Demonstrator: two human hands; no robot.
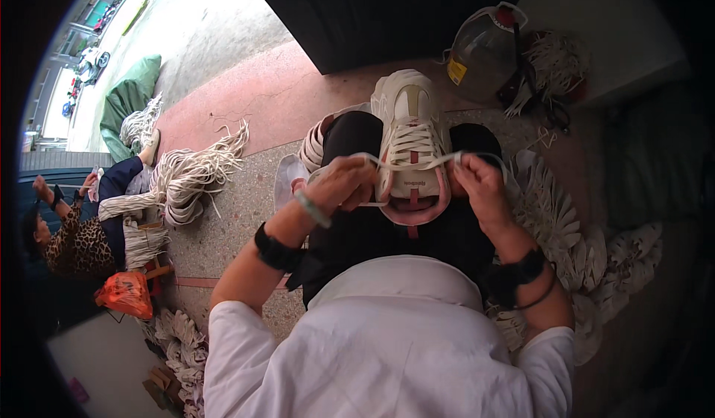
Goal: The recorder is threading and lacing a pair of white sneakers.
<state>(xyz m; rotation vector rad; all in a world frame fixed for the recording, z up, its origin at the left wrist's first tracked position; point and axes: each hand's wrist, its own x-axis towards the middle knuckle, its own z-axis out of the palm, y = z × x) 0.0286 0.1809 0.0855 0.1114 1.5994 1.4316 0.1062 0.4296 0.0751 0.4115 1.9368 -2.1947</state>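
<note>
A cream sneaker (410, 109) with a pink lining rests between my knees, its toe pointing away from me. White shoelace (414, 136) criss-crosses over its tongue, and the loose ends run out to both sides near the top eyelets. My left hand (346, 182) is closed on the lace end at the shoe's left, fingers curled beside the collar. On the other side my right hand (480, 187) pinches the other lace end, which loops past the fingers to the right. The lace spans between both hands across the tongue.
White lace bundles (195, 176) lie on the floor at left, near a seated person (78, 232) and an orange bag (126, 293). White shoe parts (555, 209) pile up at right. A clear plastic jug (480, 53) and black scissors (555, 112) sit at the far right.
</note>
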